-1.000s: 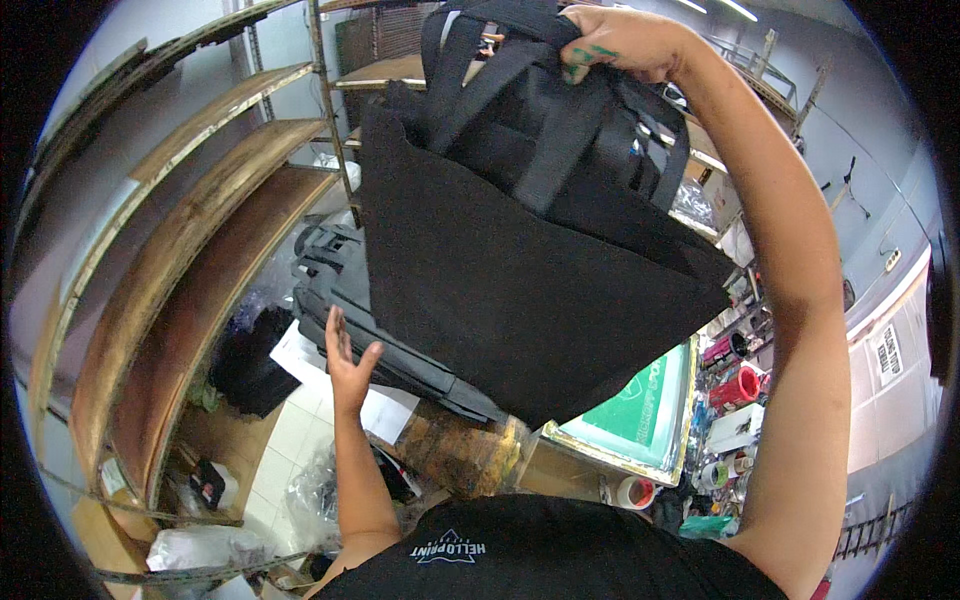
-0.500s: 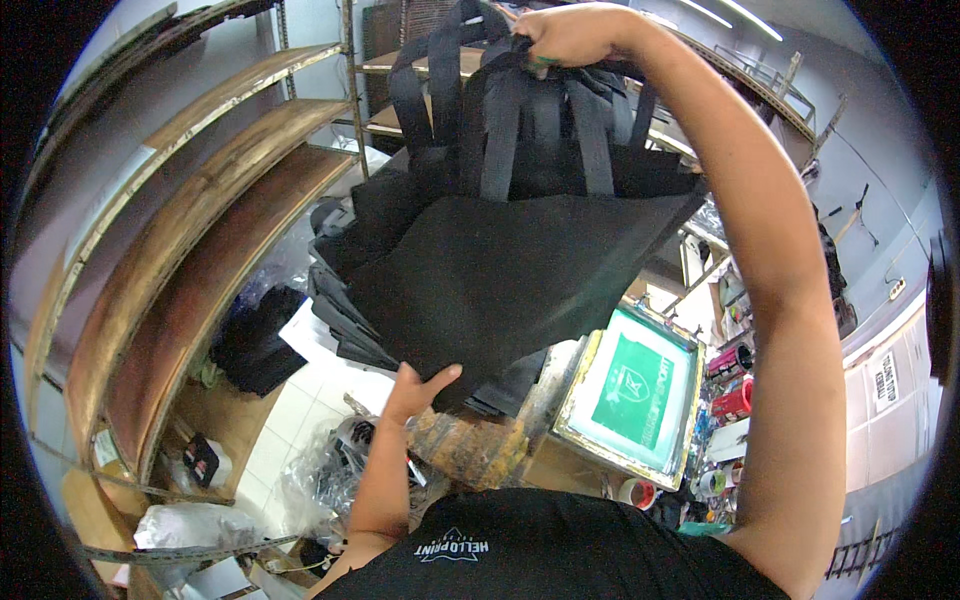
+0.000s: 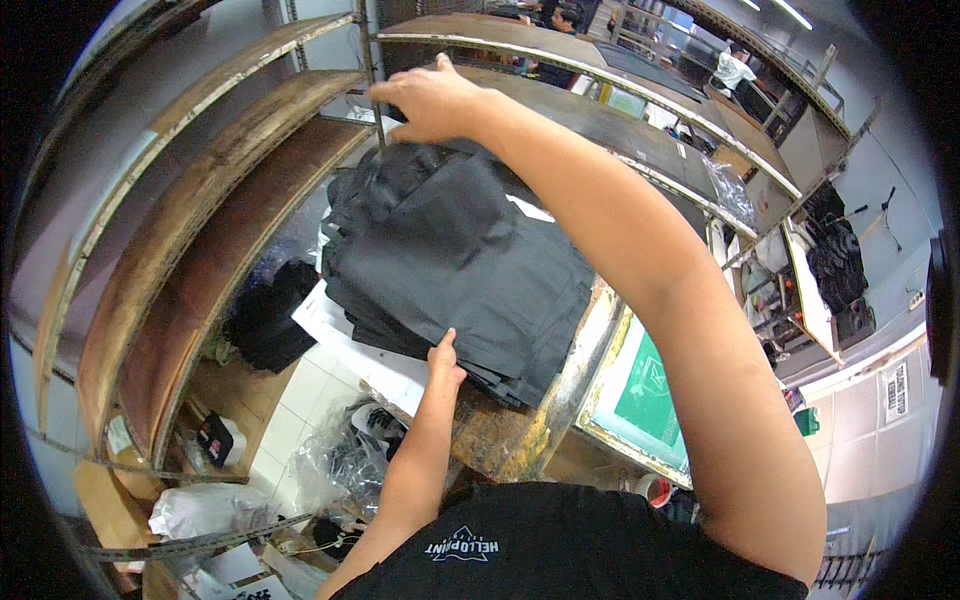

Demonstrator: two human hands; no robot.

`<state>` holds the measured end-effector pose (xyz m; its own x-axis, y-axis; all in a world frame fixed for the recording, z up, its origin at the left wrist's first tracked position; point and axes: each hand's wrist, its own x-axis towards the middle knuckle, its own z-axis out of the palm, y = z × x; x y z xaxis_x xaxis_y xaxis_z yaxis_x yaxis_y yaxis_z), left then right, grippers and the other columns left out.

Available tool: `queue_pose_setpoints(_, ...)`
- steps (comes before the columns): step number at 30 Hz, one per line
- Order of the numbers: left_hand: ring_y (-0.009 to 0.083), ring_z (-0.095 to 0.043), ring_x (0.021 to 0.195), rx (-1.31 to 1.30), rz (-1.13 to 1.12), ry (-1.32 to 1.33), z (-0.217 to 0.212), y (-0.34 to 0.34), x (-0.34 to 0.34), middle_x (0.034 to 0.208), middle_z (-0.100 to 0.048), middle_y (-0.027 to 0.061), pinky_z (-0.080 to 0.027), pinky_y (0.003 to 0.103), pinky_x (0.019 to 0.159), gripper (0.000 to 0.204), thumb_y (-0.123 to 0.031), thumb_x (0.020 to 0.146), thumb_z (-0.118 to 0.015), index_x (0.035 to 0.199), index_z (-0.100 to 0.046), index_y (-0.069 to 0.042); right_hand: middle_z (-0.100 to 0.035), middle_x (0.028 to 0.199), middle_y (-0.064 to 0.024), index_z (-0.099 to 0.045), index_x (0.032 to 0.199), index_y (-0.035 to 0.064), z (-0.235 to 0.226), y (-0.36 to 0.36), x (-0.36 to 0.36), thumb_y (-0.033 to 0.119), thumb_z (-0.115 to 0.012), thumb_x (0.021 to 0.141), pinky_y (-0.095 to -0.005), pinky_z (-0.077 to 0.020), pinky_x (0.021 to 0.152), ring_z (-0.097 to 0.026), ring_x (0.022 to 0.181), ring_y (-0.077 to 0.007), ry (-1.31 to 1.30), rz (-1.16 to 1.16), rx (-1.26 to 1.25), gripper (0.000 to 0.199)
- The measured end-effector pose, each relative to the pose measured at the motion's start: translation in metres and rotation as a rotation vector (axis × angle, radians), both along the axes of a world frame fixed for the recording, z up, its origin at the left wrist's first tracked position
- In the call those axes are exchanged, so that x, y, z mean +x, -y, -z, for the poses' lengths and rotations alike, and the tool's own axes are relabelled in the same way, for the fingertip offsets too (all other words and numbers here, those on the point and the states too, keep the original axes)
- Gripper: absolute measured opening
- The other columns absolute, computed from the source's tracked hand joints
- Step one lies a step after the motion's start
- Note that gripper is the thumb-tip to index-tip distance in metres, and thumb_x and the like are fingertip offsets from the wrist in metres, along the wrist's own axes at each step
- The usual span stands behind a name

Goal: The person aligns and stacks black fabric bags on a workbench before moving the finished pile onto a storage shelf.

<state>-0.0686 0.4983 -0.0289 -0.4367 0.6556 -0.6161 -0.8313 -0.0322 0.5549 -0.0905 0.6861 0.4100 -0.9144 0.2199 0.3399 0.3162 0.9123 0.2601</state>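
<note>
A thick stack of black fabric tote bags [image 3: 460, 265] lies flat on the worktable [image 3: 500, 440], its edges uneven and its far end bunched up. At the near edge my left hand [image 3: 445, 360] grips the stack, thumb on the upper side; its other fingers are mostly hidden. Over the far end, my right hand [image 3: 430, 100] is raised with fingers stretched out and holds nothing. The bags' straps are hard to make out in the folds beneath it.
A framed printing screen with a green panel [image 3: 645, 395] stands right of the stack. Wooden shelves [image 3: 190, 230] rise at the left, with more racks beyond the table. Clear plastic wrapping [image 3: 345, 450] lies below at the left. Other people [image 3: 735, 70] are in the background.
The bags, held up by the straps before, have come down onto the table. My right hand has let go of them and moved left; my left hand stays at the near edge.
</note>
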Motion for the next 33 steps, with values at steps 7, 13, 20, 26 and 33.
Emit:
queue_pose_setpoints(7,0.0342,-0.066,0.109,-0.003,-0.007,-0.061,0.043,-0.002,-0.005,0.131,-0.062,0.0202,-0.056,0.052,0.091,0.05,-0.018,0.096,-0.071,0.132,-0.054,0.011,-0.07,0.124,-0.0164,-0.069,0.123,0.0059,0.069,0.044,0.163,0.031,-0.074,0.088,-0.0452,-0.0507,0.102,-0.067,0.113,-0.0343,0.065,-0.114,-0.467,0.043)
queue_pose_setpoints(13,0.0366,-0.066,0.11,-0.017,0.041,-0.059,0.056,-0.012,-0.011,0.134,-0.06,0.0219,-0.057,0.055,0.091,0.059,-0.026,0.094,-0.073,0.135,-0.052,0.012,-0.069,0.127,-0.0177,-0.066,0.129,0.0055,0.157,0.141,0.348,0.028,-0.069,0.095,-0.0462,-0.0527,0.1,-0.065,0.116,-0.0363,0.132,0.225,-0.941,0.041)
queue_pose_setpoints(20,0.0366,-0.065,0.113,-0.017,0.114,-0.065,0.044,-0.015,-0.011,0.135,-0.059,0.0201,-0.054,0.055,0.095,0.064,-0.031,0.091,-0.075,0.135,-0.053,0.009,-0.07,0.122,-0.0201,-0.065,0.13,0.0046,0.258,0.286,0.477,0.034,-0.069,0.095,-0.0464,-0.052,0.097,-0.067,0.111,-0.0385,-0.032,0.595,-1.232,0.046)
queue_pose_setpoints(26,0.0311,-0.072,0.085,-0.371,0.602,-0.427,0.001,0.012,-0.009,0.108,-0.07,0.026,-0.061,0.043,0.071,0.098,-0.071,0.085,-0.068,0.13,-0.052,0.015,-0.069,0.123,-0.0205,-0.065,0.13,0.0077,0.325,0.359,0.511,0.034,-0.068,0.093,-0.0501,-0.0505,0.098,-0.064,0.113,-0.0407,-0.069,0.748,-1.17,0.045)
queue_pose_setpoints(33,0.0245,-0.069,0.063,-0.527,0.983,-0.609,0.007,0.075,0.018,0.082,-0.071,0.023,-0.056,0.034,0.052,0.096,-0.081,0.085,-0.057,0.11,-0.059,0.012,-0.068,0.125,-0.0217,-0.064,0.131,0.0077,0.345,0.378,0.528,0.032,-0.07,0.091,-0.0511,-0.0507,0.098,-0.064,0.115,-0.0404,0.066,0.738,-1.219,0.047)
